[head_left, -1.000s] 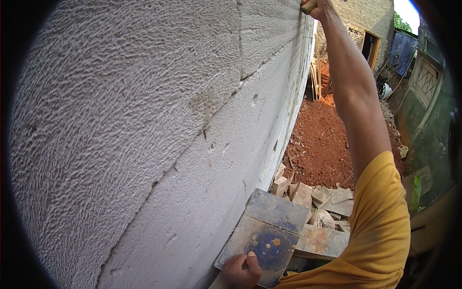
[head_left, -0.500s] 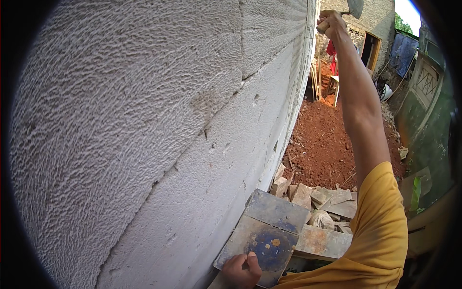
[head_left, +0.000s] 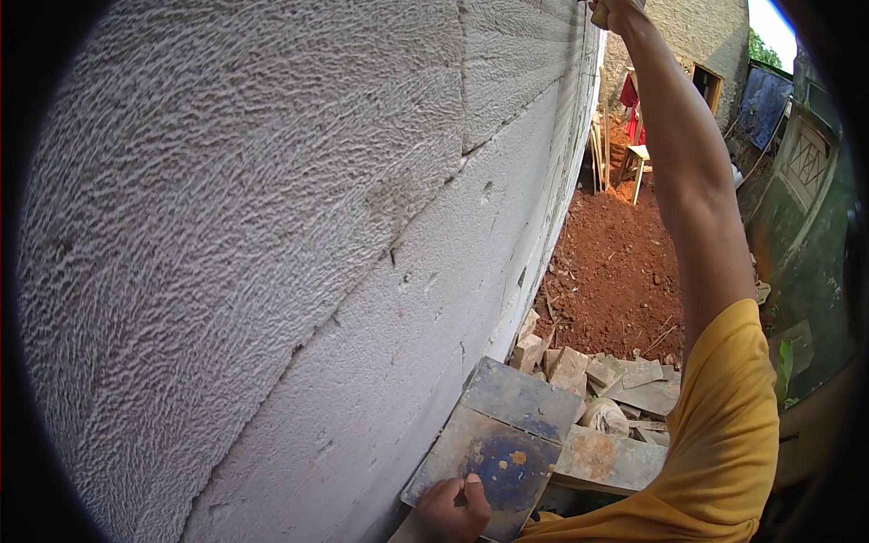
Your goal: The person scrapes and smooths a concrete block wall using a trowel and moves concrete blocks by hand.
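Observation:
A rough grey-white block wall [head_left: 272,226] fills the left and middle of the head view. My right arm reaches far up beside it. At the top edge of the picture my right hand [head_left: 619,13] is closed around the handle of a trowel, whose blade is out of the picture. My left hand [head_left: 455,509] is low in the middle, closed at the near edge of a flat, blue-stained board [head_left: 516,412] with a seam across it. The thumb lies on top of the board and the other fingers are partly hidden. Small dried tan lumps dot its surface.
Below the board lies a heap of broken blocks and slabs [head_left: 625,376] with a pale bundle [head_left: 605,416]. Beyond is red soil [head_left: 615,271], then a small wooden stand [head_left: 637,161] and upright poles [head_left: 601,136]. A dark green wall [head_left: 806,271] runs along the right.
My right hand has moved up, carrying the trowel's blade out of the picture. The view has shifted slightly. My left hand and the board stay in place.

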Demonstrator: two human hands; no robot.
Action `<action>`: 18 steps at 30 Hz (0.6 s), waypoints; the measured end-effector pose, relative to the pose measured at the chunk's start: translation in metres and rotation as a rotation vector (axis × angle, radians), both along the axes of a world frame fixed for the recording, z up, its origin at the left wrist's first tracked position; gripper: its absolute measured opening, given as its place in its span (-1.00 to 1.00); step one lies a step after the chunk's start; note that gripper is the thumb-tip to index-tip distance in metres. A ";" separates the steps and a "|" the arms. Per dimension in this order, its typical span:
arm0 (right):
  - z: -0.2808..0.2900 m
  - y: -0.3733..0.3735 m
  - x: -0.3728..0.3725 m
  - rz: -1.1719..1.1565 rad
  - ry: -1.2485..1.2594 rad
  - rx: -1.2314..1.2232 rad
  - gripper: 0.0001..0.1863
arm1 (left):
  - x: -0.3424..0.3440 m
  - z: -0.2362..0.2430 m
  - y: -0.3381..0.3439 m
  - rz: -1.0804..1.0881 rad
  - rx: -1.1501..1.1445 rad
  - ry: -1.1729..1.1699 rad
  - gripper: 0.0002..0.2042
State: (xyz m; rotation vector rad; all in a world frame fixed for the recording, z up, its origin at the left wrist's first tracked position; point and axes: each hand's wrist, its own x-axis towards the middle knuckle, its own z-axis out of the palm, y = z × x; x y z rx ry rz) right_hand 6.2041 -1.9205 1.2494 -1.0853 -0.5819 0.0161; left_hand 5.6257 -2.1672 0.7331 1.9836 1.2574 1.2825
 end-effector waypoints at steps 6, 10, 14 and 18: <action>-0.014 -0.013 -0.037 -0.335 -0.266 -0.123 -0.78 | -0.001 0.003 0.005 -0.063 0.004 -0.070 -0.52; -0.026 -0.022 -0.039 -0.242 -0.413 -0.034 -0.82 | -0.001 0.005 0.004 -0.070 -0.031 -0.037 -0.52; -0.033 -0.029 -0.035 -0.221 -0.486 -0.169 -0.89 | 0.000 0.005 0.002 -0.054 0.000 -0.055 -0.53; -0.050 -0.023 -0.014 -0.227 -0.543 -0.091 -0.93 | 0.000 0.003 0.001 -0.045 -0.032 -0.030 -0.54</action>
